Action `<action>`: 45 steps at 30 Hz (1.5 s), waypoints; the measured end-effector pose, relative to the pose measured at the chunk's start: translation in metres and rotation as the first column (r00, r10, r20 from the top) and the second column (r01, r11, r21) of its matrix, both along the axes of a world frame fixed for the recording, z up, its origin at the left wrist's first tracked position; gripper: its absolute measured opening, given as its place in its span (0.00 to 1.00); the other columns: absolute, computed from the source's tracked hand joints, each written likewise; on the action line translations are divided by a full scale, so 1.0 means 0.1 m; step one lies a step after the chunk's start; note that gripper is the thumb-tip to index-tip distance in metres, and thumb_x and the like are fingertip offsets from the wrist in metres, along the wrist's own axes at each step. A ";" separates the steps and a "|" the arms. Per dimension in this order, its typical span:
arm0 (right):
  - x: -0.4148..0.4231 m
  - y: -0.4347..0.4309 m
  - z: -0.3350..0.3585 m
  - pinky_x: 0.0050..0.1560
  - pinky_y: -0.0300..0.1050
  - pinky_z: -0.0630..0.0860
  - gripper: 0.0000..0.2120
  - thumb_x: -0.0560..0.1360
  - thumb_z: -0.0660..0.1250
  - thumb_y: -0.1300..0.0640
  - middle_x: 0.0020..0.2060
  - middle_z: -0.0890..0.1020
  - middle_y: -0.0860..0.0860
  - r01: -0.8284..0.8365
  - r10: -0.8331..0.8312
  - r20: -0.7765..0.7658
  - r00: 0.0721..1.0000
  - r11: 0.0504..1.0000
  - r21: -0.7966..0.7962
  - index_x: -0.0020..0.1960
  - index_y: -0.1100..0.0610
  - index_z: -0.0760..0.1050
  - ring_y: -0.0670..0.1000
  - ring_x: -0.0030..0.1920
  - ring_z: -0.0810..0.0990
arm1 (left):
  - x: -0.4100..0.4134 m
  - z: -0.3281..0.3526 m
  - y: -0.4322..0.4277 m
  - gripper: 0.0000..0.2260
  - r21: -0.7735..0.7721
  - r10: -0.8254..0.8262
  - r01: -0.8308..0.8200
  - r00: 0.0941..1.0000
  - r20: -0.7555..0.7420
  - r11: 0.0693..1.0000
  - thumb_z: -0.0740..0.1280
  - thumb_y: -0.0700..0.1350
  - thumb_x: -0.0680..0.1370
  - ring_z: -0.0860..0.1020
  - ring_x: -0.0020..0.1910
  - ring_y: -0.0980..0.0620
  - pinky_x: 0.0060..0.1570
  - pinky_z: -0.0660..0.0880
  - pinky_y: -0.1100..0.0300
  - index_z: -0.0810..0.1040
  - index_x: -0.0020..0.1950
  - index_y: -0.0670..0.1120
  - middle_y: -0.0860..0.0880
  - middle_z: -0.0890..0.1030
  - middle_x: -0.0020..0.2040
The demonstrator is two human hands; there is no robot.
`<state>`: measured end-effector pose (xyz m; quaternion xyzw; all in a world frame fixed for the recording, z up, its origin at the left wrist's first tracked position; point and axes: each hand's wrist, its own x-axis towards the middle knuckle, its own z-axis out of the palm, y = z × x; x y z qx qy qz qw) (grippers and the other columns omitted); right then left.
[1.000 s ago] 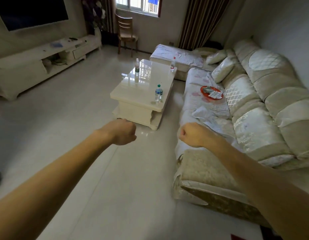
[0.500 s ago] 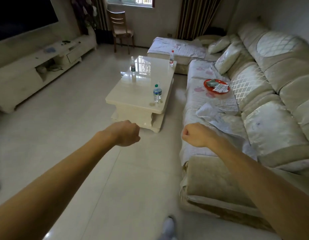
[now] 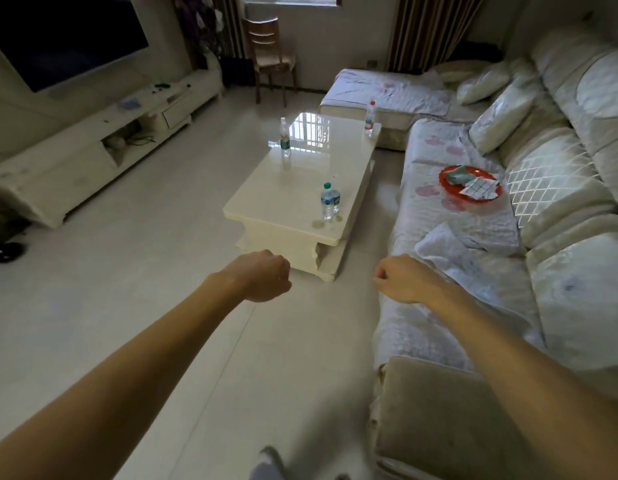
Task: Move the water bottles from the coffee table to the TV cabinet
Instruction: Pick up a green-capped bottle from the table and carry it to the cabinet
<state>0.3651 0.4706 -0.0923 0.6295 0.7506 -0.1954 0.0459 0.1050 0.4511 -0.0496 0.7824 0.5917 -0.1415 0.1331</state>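
Closer than a moment ago, the coffee table (image 3: pixel 283 206) and its three water bottles fill more of the view, with both fists still held out front. The nearest bottle (image 3: pixel 330 202), green-capped, stands upright near the table's front right edge. A second bottle (image 3: pixel 285 138) stands at the left edge and a third bottle (image 3: pixel 369 116) at the far right corner. They look like light, thin plastic that would dent or slip if squeezed, so the labelled middle seems the best hold. The left hand (image 3: pixel 262 277) and right hand (image 3: pixel 402 280) are curled closed, holding nothing. The TV cabinet (image 3: pixel 92 150) lies well apart to the left across bare floor. A sofa (image 3: pixel 560 209) flanks the table's right side.
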 end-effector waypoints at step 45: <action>-0.68 5.76 -1.26 0.42 0.46 0.76 0.12 0.75 0.60 0.50 0.43 0.81 0.52 0.039 -0.026 0.077 0.997 0.983 -0.179 0.45 0.55 0.79 0.53 0.42 0.81 | -0.52 -1.16 5.65 0.13 -0.149 0.056 -0.048 0.997 0.051 0.988 0.59 0.48 0.80 0.80 0.50 0.43 0.51 0.78 0.51 0.79 0.54 0.42 0.43 0.81 0.54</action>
